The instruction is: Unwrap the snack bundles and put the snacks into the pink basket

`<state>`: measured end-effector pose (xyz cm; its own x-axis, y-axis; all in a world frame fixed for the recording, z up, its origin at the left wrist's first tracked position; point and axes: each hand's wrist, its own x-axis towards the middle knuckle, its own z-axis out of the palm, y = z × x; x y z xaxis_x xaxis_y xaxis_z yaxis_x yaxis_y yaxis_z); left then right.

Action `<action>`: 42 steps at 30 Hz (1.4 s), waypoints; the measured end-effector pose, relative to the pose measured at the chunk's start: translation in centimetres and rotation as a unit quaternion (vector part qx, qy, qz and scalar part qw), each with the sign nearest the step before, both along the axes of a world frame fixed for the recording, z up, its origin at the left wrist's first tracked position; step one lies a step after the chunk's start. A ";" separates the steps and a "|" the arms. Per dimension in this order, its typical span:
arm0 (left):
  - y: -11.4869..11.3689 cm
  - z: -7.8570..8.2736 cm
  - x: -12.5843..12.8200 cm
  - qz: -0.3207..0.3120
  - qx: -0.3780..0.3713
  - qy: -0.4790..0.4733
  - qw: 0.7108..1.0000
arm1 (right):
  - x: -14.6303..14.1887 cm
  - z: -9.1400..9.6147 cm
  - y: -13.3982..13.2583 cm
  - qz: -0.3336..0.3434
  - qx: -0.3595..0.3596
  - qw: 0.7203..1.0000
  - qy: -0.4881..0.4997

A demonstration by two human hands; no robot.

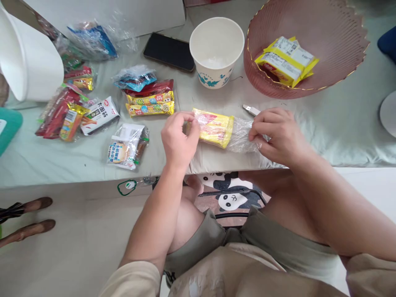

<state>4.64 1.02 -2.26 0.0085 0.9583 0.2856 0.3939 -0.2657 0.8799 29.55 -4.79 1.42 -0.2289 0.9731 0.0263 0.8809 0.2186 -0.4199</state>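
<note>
A yellow snack packet (pixel 215 128) sits inside a clear plastic bag (pixel 243 135) just above the table's front edge. My left hand (pixel 181 138) pinches the left end of the bagged packet between thumb and fingers. At the other end, my right hand (pixel 278 134) has its fingers closed on the loose plastic. A white USB plug (pixel 251 109) lies close to the right fingertips. Left of my hands is a group of snacks: yellow snack bars (pixel 150 108) with red and blue packets, and a bagged set with a white biscuit packet (pixel 125 144).
A pink ribbed bowl (pixel 334 45) with gold rim holds yellow wafer packets (pixel 286 60). Beside it stand a paper cup (pixel 216 53) and a black phone (pixel 169 51). More bagged snacks (pixel 72 115) and a white tub (pixel 34 62) are at left. A person's feet (pixel 37 229) show below.
</note>
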 end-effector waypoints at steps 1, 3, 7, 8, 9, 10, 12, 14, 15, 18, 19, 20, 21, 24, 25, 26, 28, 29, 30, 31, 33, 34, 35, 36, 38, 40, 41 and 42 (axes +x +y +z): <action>0.2 0.0 -0.2 0.025 -0.005 -0.035 0.999 | 0.2 0.0 -0.1 -0.004 0.003 1.000 -0.002; 0.6 -0.1 -0.7 0.080 -0.030 -0.132 0.988 | 0.7 0.0 -0.4 -0.017 0.020 1.000 -0.005; 1.1 -0.2 -1.5 0.134 -0.166 -0.287 0.934 | 2.1 -0.2 -0.8 -0.066 0.056 0.996 0.003; 1.2 -0.3 -1.7 0.137 -0.191 -0.295 0.926 | 2.5 -0.2 -0.9 -0.080 0.059 0.995 0.007; 1.1 -0.4 -1.8 0.143 -0.198 -0.287 0.926 | 2.8 0.0 -1.0 -0.094 0.057 0.994 0.009; 1.1 -0.5 -2.0 0.153 -0.185 -0.265 0.934 | 3.1 0.2 -1.1 -0.112 0.056 0.992 0.009; 0.8 -0.6 -2.2 0.180 -0.106 -0.191 0.959 | 3.2 1.0 -1.4 -0.157 0.069 0.985 0.007; 0.4 -0.4 -2.3 0.188 -0.005 -0.111 0.976 | 2.8 1.8 -1.8 -0.199 0.113 0.973 0.009; 0.2 -0.3 -2.2 0.171 0.036 -0.076 0.982 | 2.3 2.2 -2.0 -0.204 0.141 0.969 0.015; -0.4 0.1 -2.0 0.052 0.075 0.014 0.996 | 0.3 2.3 -2.2 -0.139 0.166 0.976 0.031; -0.5 0.1 -1.9 0.011 0.066 0.045 0.997 | -0.2 2.0 -2.1 -0.109 0.142 0.983 0.027; -0.6 0.0 -1.8 -0.019 0.051 0.078 0.995 | -0.6 1.5 -1.9 -0.089 0.107 0.990 0.016; -0.6 0.0 -1.9 -0.037 0.034 0.113 0.992 | -0.9 1.0 -1.7 -0.078 0.073 0.994 0.005; -0.4 -0.1 -2.2 -0.058 0.001 0.197 0.979 | -0.7 -0.4 -1.2 -0.084 0.032 0.996 -0.013; -0.4 0.0 -2.4 -0.059 0.007 0.212 0.975 | -0.5 -0.6 -1.0 -0.090 0.041 0.995 -0.012; -0.4 0.1 -2.5 -0.059 0.022 0.221 0.973 | -0.2 -0.6 -1.0 -0.095 0.058 0.994 -0.008; -0.5 0.6 -2.7 -0.048 0.065 0.220 0.972 | 0.1 -0.3 -1.1 -0.102 0.096 0.990 0.009; -0.6 0.8 -2.8 -0.041 0.086 0.215 0.972 | 0.1 0.0 -1.2 -0.106 0.114 0.988 0.021; -0.7 1.0 -2.8 -0.035 0.104 0.208 0.972 | 0.1 0.3 -1.3 -0.110 0.131 0.985 0.032; -0.8 1.2 -2.7 -0.031 0.117 0.202 0.972 | 0.1 0.5 -1.4 -0.116 0.147 0.982 0.040; -1.0 1.4 -2.6 -0.025 0.126 0.188 0.974 | 0.0 0.8 -1.5 -0.113 0.170 0.978 0.049; -1.0 1.3 -2.6 -0.021 0.124 0.179 0.976 | 0.0 0.7 -1.6 -0.096 0.172 0.979 0.049; -0.9 1.2 -2.6 -0.015 0.116 0.168 0.979 | 0.0 0.5 -1.5 -0.070 0.168 0.982 0.047; -0.8 1.0 -2.6 -0.007 0.105 0.156 0.982 | 0.1 0.3 -1.5 -0.040 0.159 0.986 0.042; -0.3 0.4 -2.7 0.012 0.077 0.130 0.989 | 0.1 -0.4 -1.2 0.003 0.137 0.990 0.023; 0.2 -0.1 -2.9 0.028 0.055 0.105 0.993 | 0.1 -0.8 -0.9 -0.008 0.123 0.992 0.008; 0.5 -0.4 -3.0 0.035 0.049 0.096 0.994 | 0.1 -0.9 -0.7 -0.028 0.123 0.992 0.007; 0.8 -0.6 -3.1 0.044 0.046 0.089 0.994 | 0.0 -0.9 -0.6 -0.048 0.129 0.990 0.012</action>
